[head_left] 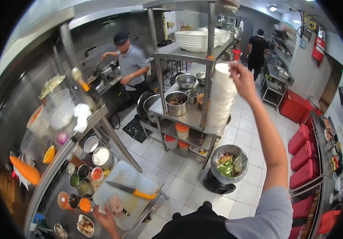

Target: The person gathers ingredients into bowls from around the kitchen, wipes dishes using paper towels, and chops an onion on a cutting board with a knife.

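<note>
My right hand (241,79) is raised at the top of a tall stack of white cups (221,85) in a plastic sleeve, its fingers pinched at the rim; what they hold is too small to tell. Low on the left, my left hand (104,220) rests by the cutting board's edge, fingers apart, beside a pale crumpled cloth or piece of food (114,205). On the white cutting board (133,179) lies a knife with a yellow handle (144,194). A white dish of food (85,225) sits left of that hand.
Ingredient containers (85,205) line the counter's left side. A metal shelf (175,52) holds stacked white plates (191,41) and pots. A bin of scraps (229,163) stands on the floor. One person (131,63) is at the stove, another (258,49) at the back.
</note>
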`<state>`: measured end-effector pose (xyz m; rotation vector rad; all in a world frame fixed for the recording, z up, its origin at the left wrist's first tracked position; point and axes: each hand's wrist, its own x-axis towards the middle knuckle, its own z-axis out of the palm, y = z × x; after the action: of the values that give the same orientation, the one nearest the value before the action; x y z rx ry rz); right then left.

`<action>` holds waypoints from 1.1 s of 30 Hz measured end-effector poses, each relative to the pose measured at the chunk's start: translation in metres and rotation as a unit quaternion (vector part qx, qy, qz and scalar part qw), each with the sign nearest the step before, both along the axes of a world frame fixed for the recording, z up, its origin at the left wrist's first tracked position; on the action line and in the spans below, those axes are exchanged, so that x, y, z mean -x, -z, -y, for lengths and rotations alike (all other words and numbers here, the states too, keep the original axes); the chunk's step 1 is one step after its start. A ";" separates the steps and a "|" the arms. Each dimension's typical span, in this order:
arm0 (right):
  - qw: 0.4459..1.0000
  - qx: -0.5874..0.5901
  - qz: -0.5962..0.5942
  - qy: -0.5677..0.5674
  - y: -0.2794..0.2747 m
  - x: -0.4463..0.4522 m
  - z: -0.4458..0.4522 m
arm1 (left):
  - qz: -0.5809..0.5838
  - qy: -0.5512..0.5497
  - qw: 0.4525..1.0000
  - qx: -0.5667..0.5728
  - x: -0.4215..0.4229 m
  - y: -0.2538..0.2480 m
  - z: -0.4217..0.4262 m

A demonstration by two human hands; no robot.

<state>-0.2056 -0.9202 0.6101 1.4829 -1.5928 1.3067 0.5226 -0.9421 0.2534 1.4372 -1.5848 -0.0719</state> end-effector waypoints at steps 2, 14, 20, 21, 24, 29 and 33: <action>1.000 -0.008 -0.003 0.002 -0.041 0.060 0.029 | -0.043 -0.012 0.999 0.013 0.021 -0.006 0.010; 0.934 -0.310 -0.167 -0.066 -0.137 0.224 0.209 | -0.183 -0.135 0.974 0.002 0.204 -0.043 -0.067; 0.936 -0.206 -0.259 -0.118 -0.143 0.221 0.202 | -0.183 -0.126 0.973 -0.068 0.252 -0.058 -0.093; 0.934 -0.206 -0.269 -0.113 -0.149 0.218 0.197 | -0.185 -0.131 0.972 -0.067 0.258 -0.058 -0.095; 0.934 -0.175 -0.294 -0.104 -0.149 0.221 0.193 | -0.180 -0.136 0.972 -0.064 0.271 -0.066 -0.099; 0.944 -0.080 -0.307 -0.085 -0.157 0.239 0.182 | -0.154 -0.123 0.979 -0.051 0.281 -0.070 -0.109; 0.952 -0.063 -0.288 -0.078 -0.170 0.266 0.157 | -0.121 -0.119 0.980 -0.101 0.270 -0.071 -0.118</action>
<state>-0.4719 -1.0772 0.7796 1.8832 -1.2055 0.7469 0.2524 -0.8242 0.3240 1.6975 -1.2272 -0.2635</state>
